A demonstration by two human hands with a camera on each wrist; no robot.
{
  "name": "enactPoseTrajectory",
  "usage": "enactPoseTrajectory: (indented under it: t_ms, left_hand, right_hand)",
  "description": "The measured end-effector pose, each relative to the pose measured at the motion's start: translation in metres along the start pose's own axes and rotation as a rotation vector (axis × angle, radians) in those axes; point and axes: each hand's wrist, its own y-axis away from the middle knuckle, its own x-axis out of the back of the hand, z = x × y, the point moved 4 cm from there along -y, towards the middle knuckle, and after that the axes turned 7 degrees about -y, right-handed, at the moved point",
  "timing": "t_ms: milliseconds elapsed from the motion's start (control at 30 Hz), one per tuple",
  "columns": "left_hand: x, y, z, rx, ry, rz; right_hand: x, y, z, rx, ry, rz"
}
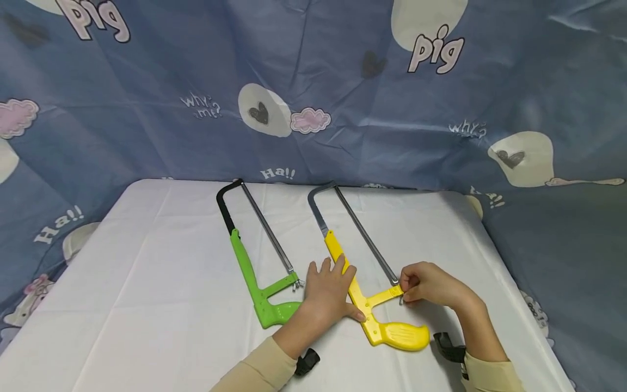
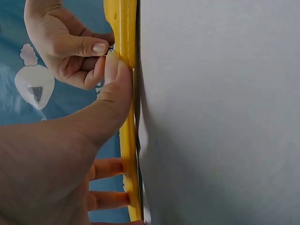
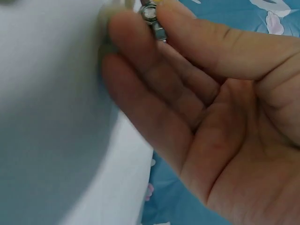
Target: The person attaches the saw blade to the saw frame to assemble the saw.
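A yellow hacksaw with a grey front bow lies flat on the white-covered table. My left hand rests on its frame, fingers spread and fairly straight, with the thumb pressing near the handle. In the left wrist view the thumb and fingertips touch the yellow frame. With thumb and fingers, my right hand pinches the small metal wing nut at the blade's near end. A green hacksaw lies to the left, its handle partly hidden behind my left forearm.
The white cloth covers the table. Behind and beside it hangs a blue printed curtain. Dark wrist mounts sit at both sleeves.
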Motion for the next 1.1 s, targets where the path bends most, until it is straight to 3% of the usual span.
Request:
enactPoseTrajectory:
  t_ms: [433,700,1100]
  left_hand:
    - [-0.001,0.000,-0.002,-0.004,-0.005,0.010]
    - [-0.003,0.001,-0.001,-0.001,-0.014,0.026]
    - [-0.002,0.001,-0.002,-0.002,-0.008,0.055]
  right_hand:
    - [-0.003,-0.001,-0.008,0.004,0.210,0.087]
    - [-0.011,0.004,-0.025,-0.023,0.386,0.170]
    - [-0.015,0.004,-0.031,-0.043,0.384,0.138]
